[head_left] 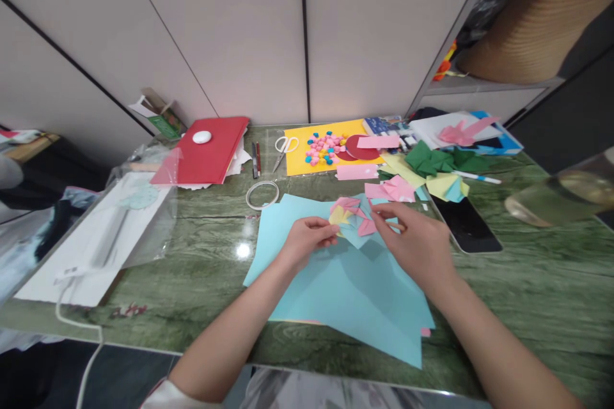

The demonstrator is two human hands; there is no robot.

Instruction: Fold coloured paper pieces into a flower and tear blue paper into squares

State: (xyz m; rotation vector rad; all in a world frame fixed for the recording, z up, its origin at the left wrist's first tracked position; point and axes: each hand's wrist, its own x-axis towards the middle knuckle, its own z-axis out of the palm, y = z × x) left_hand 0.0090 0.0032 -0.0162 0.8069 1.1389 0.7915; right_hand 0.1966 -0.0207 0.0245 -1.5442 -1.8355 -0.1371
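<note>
Between my hands is a folded paper piece [354, 220] in pink, yellow and light blue, raised over light-blue paper sheets [345, 287]. My left hand [311, 241] pinches its yellow left edge between thumb and fingers. At the right edge, my right hand [412, 236] has its fingers closed on the same piece; a thin tan stick-like bit shows by the fingers, too small to name. Just beyond the right hand lies a pink folded paper [397, 189]. Pale yellow and blue folded paper [448, 186] sits to its right, beside green folded paper [426, 160].
White-handled scissors [285, 148], pens [256, 160] and a tape roll [262, 195] lie beyond the sheets. Coloured pompoms [326, 148] rest on yellow paper [297, 163]. A phone [467, 223] and a glass container [561, 195] are at right, a red folder [211, 153] at left.
</note>
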